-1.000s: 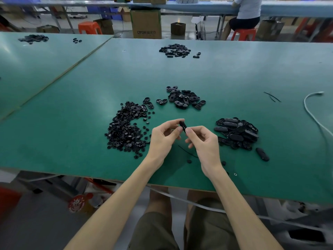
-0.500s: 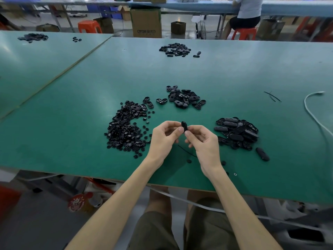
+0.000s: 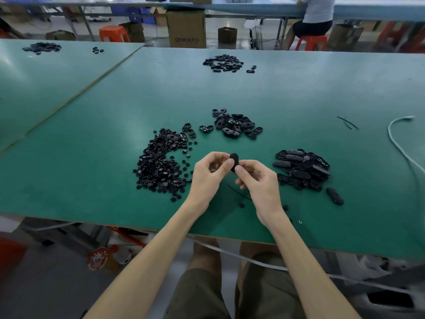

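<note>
You hold one black oval part (image 3: 234,158) between both hands, in the air above the green table (image 3: 92,157), between the piles. Your left hand (image 3: 207,178) pinches it from the left with thumb and curled fingers. Your right hand (image 3: 261,183) pinches it from the right in the same way. Both hands touch it, so neither is nearer. The long axis of the part points away from you and up. Its far end shows above the fingertips and its near end is hidden between them. I cannot tell if a smaller piece sits inside it.

The heap of small round pieces (image 3: 161,162) lies just left of your left hand. The heap of oval shells (image 3: 301,169) lies to the right, near your right hand, so I think the right hand is better placed to put the part down there. A third heap (image 3: 234,125) lies behind the hands.

The table is flat and matt. Behind it there are boxes (image 3: 186,28), and a person on a red stool (image 3: 311,42) sits at another bench.
</note>
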The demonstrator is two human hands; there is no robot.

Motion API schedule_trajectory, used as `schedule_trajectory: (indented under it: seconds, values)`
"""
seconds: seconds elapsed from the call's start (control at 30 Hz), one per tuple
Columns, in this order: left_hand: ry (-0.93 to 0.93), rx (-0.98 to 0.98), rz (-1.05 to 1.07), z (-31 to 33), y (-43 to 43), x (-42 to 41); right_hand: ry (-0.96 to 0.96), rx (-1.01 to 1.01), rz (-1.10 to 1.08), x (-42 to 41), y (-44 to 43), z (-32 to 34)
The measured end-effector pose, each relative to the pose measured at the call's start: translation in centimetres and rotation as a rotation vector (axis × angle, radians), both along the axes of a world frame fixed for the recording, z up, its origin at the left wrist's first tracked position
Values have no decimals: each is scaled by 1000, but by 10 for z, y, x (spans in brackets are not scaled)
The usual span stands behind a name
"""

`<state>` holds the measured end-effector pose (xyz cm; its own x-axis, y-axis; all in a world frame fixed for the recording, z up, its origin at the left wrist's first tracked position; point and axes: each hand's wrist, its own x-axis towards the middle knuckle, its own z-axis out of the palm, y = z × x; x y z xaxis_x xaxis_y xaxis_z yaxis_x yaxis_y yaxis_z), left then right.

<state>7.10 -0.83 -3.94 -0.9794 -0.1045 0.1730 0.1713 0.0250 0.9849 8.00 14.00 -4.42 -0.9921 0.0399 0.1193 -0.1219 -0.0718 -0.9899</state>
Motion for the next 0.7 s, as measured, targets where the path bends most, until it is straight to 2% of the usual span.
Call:
schedule_trajectory:
  seconds: [0.17, 0.37, 0.7]
  values:
    - [22, 29, -104, 4, 0, 2, 7, 14, -14, 0, -1, 0]
    - [-25, 65, -50, 2, -1, 2, -33, -110, -107, -1, 0, -1]
    - [-16, -45, -237, 7, 2, 7, -59, -194, -175, -1, 2, 0]
